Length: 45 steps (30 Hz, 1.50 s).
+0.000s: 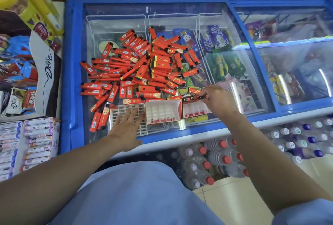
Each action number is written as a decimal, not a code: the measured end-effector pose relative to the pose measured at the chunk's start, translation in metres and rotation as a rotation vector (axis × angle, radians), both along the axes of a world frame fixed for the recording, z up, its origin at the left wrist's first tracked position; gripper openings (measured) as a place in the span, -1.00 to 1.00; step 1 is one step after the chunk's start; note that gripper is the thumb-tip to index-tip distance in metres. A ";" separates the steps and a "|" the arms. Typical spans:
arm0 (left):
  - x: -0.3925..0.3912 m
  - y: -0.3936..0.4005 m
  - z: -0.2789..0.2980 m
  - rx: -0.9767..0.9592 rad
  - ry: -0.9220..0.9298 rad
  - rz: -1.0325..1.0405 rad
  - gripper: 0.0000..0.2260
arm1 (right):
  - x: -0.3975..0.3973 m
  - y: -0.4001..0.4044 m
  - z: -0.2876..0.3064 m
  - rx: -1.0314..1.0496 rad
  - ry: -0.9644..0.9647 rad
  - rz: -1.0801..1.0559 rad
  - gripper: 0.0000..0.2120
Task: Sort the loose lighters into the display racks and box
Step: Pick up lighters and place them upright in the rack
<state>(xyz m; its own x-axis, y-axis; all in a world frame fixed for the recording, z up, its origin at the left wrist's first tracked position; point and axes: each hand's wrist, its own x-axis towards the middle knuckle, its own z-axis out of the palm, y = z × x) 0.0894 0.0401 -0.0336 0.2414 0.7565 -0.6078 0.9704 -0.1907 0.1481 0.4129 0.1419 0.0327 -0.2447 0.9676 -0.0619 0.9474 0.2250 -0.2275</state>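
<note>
Head view. Your left hand (127, 124) lies flat, fingers straight and spread, on the white grid rack (126, 116) at the near edge of the freezer lid (115, 17). No lighters can be seen in the rack's slots; part of it is hidden under your hand.

Your right hand (219, 99) has its fingers curled, pinching a dark-topped lighter (201, 97) at the far edge of the right tray (195, 110). That tray is white with a red front strip; its slots look unfilled apart from a few lighters lying along its back edge.

Between rack and right tray sits the box (163, 111), red outside, white divided insert inside, slots showing white. It touches the rack on its left side and the tray on its right.

The loose lighters (144, 66), red with black caps, are heaped on the glass lid beyond the three containers, spilling left and down to beside the rack. Some show barcode labels, some gold print.

Under the glass, the wire baskets (173, 16) hold wrapped ice creams (214, 39); the left one looks mostly bare.

Left of the freezer: candy packs (38, 136) in a display carton. Below the freezer front: water bottles (216, 160) with red caps, more with blue and white caps to the right.
</note>
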 end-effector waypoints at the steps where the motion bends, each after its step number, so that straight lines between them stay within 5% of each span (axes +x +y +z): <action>1: 0.000 0.000 0.001 -0.003 -0.001 -0.001 -0.06 | -0.001 0.001 0.000 -0.003 0.001 -0.003 -0.86; 11: -0.008 -0.005 -0.004 0.032 -0.117 0.029 -0.08 | -0.016 -0.005 0.005 -0.047 -0.116 -0.057 -0.79; 16: -0.030 -0.028 -0.004 0.330 -0.491 0.284 -0.57 | -0.052 0.000 0.030 0.010 -0.053 -0.005 -0.81; 20: -0.056 -0.045 -0.001 0.522 -0.463 0.704 -0.77 | -0.127 -0.003 0.031 -0.053 0.028 0.204 -0.82; 27: -0.088 -0.023 -0.010 0.291 -0.247 0.965 -0.56 | -0.224 -0.032 0.023 -0.122 0.123 0.419 -0.80; 35: -0.100 -0.006 -0.013 0.145 -0.277 0.960 -0.71 | -0.230 -0.053 0.008 -0.205 0.101 0.413 -0.83; 41: -0.117 -0.033 0.002 0.158 -0.550 1.021 -0.83 | -0.233 -0.064 -0.001 -0.347 0.346 0.223 -0.85; 45: -0.112 -0.055 0.016 0.047 -0.884 0.984 -0.84 | -0.244 -0.072 0.004 -0.561 0.582 0.063 -0.61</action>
<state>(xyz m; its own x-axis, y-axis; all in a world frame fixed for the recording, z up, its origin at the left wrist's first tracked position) -0.0230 -0.0150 -0.0181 -0.1183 0.8583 -0.4993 0.2863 0.5109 0.8105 0.1691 0.0702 0.0370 -0.4403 0.8135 -0.3800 0.6315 -0.0203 -0.7751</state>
